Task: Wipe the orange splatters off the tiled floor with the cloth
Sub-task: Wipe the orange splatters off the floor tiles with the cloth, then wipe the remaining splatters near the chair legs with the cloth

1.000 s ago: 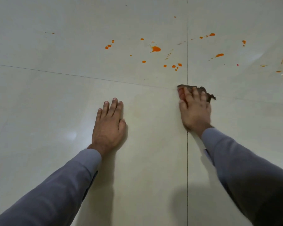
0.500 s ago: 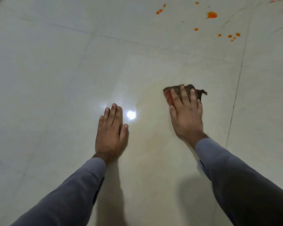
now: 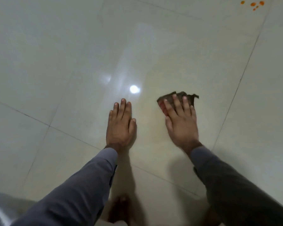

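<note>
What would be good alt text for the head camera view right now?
A right hand presses a dark cloth flat on a glossy pale tiled floor, while the left hand rests flat beside it. A few orange splatters remain at the top right corner.

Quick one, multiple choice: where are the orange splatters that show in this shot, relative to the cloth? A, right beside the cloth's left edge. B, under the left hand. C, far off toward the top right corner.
C: the orange splatters sit far up-right of the cloth under the right hand.
</note>
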